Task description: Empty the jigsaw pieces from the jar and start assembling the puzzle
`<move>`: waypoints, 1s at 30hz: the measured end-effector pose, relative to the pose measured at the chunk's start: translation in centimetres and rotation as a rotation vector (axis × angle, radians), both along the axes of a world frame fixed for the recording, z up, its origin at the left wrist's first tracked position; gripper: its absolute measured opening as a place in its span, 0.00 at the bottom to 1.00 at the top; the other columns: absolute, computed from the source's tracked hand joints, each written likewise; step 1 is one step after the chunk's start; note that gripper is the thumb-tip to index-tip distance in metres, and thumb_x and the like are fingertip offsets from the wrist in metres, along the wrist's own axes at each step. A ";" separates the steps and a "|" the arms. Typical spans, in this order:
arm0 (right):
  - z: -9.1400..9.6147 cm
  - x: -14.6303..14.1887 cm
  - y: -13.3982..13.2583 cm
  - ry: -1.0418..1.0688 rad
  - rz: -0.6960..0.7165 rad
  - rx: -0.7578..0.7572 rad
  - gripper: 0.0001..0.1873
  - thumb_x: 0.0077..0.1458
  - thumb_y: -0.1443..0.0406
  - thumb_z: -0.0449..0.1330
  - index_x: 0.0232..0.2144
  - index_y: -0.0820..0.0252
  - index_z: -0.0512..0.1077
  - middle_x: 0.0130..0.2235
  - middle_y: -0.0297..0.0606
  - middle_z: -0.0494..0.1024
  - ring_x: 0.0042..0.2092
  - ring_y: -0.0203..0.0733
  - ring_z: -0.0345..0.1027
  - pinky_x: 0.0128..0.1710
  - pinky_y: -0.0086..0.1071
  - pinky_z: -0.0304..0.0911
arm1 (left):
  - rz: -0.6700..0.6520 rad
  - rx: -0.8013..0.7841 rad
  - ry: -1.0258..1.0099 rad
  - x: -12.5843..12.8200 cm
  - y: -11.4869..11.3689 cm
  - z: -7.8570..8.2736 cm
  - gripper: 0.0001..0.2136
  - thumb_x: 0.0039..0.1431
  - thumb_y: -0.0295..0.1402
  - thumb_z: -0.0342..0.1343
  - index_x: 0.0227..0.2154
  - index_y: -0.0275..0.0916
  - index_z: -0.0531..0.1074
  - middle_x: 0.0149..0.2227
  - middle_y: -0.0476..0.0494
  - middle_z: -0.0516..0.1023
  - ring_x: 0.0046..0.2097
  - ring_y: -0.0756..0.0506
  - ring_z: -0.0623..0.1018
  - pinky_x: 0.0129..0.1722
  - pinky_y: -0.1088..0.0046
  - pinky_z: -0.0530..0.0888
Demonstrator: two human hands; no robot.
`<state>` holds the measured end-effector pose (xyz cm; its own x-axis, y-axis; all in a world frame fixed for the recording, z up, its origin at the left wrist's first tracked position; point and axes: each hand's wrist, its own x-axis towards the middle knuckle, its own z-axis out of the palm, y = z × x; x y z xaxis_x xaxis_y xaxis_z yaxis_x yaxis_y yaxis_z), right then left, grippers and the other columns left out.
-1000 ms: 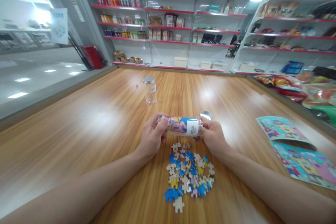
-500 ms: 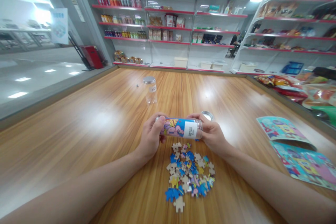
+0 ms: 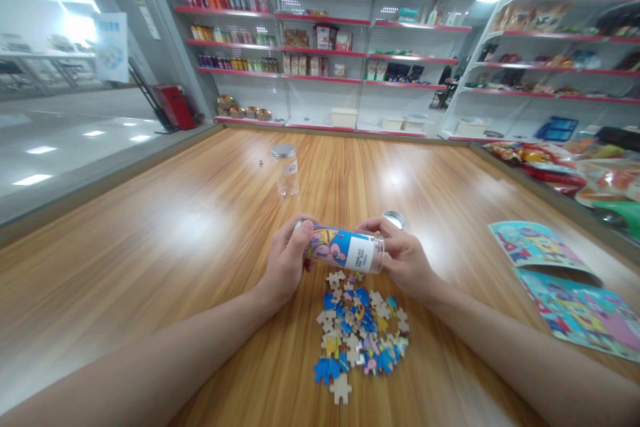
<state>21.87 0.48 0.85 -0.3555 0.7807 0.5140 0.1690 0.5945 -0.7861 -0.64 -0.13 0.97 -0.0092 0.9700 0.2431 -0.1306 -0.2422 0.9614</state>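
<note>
A clear plastic jar with a cartoon picture and a white label lies on its side in the air, its open end tilted slightly down to the right. My left hand is wrapped round the left end, thumb on top. At the mouth, my right hand closes its fingers about the rim; its fingertips are partly hidden behind the jar. Below is a loose pile of jigsaw puzzle pieces, some blue and printed, others showing bare beige backs. Just past my right hand a silver lid rests upside down on the table.
A second clear jar with its silver lid on stands farther back on the wooden table. To the right lie two cartoon picture sheets. Packaged snacks are beyond the right edge, and stocked shelves line the back.
The jar's open end has dipped slightly and swung a little toward me, uncovering more of the rim. Both hands keep nearly the same places, and the pile looks unchanged.
</note>
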 end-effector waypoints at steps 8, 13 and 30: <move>0.3 -0.8 -0.8 0.065 0.014 -0.102 0.12 0.57 0.58 0.68 0.40 0.58 0.81 0.42 0.41 0.76 0.42 0.44 0.73 0.38 0.33 0.71 | -0.012 0.024 0.060 0.0 -0.4 0.1 0.21 0.59 0.54 0.56 0.35 0.37 0.73 0.23 0.51 0.71 0.19 0.53 0.66 0.15 0.80 0.65; 0.3 -0.5 -0.7 0.056 -0.112 -0.013 0.07 0.58 0.62 0.65 0.35 0.57 0.83 0.42 0.41 0.78 0.42 0.45 0.73 0.39 0.36 0.70 | -0.029 0.008 0.007 0.2 -0.3 0.1 0.21 0.58 0.53 0.57 0.37 0.37 0.72 0.22 0.52 0.68 0.18 0.53 0.65 0.15 0.80 0.64; 1.2 -0.9 -1.4 0.027 -0.296 0.058 0.09 0.56 0.69 0.61 0.27 0.60 0.81 0.38 0.41 0.78 0.39 0.43 0.71 0.38 0.35 0.66 | -0.090 0.022 -0.102 0.2 0.3 -0.6 0.20 0.61 0.51 0.55 0.32 0.36 0.70 0.19 0.56 0.58 0.19 0.56 0.53 0.16 0.82 0.51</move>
